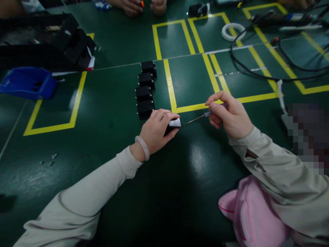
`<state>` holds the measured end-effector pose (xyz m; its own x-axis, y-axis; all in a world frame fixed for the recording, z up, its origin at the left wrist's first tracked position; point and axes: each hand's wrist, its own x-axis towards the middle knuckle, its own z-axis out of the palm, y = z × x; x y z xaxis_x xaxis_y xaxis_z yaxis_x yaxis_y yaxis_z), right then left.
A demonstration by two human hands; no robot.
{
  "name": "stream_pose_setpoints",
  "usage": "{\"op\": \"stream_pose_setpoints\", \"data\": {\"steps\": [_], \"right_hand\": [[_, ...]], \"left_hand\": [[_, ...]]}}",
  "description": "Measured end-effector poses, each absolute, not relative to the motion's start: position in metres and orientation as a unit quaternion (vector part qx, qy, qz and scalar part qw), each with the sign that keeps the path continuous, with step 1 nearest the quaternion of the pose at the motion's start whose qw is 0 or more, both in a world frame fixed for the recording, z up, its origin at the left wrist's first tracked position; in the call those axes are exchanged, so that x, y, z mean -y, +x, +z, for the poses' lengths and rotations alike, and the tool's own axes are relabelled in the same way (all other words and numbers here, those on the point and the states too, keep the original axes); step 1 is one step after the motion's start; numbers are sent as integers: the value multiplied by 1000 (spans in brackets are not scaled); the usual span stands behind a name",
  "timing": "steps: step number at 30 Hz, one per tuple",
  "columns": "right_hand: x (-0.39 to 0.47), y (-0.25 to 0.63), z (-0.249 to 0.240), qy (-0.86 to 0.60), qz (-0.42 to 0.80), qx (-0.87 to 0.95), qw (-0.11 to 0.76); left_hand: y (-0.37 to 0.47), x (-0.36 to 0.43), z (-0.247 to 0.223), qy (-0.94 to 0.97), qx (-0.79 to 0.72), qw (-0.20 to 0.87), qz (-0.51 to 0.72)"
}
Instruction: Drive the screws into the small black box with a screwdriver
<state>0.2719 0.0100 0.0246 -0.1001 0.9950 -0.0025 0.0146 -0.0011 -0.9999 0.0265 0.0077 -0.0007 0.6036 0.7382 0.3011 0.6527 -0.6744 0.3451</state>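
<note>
The black block [175, 122] with a white face is near the middle of the green table [164, 195], held by the left hand [157, 132]. This hand lies palm down, with fingers and thumb closed around the block. The right hand [231, 115] is raised to the right, its thumb and fingers pinching the handle of a screwdriver [207, 114]. The thin shaft slopes down leftward to the block's right end; one cannot tell if the tip touches. The hands are apart from each other. Four similar black blocks [143, 92] form a row just beyond the left hand. On the left is a blue bin [28, 82]; behind it, a long black tray [61, 37] contains pieces too dark to recognise. Another person's hands [132, 7] are cut off at the far edge. The right sleeve [272, 157] partly hides a pink cloth thing [257, 212].
</note>
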Motion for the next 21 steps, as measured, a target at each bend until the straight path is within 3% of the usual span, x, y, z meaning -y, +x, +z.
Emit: {"op": "stream_pose_setpoints", "data": {"steps": [21], "right_hand": [[-11, 272, 22, -480, 519, 525, 474]], "left_hand": [[25, -8, -2, 892, -385, 95, 215]]}}
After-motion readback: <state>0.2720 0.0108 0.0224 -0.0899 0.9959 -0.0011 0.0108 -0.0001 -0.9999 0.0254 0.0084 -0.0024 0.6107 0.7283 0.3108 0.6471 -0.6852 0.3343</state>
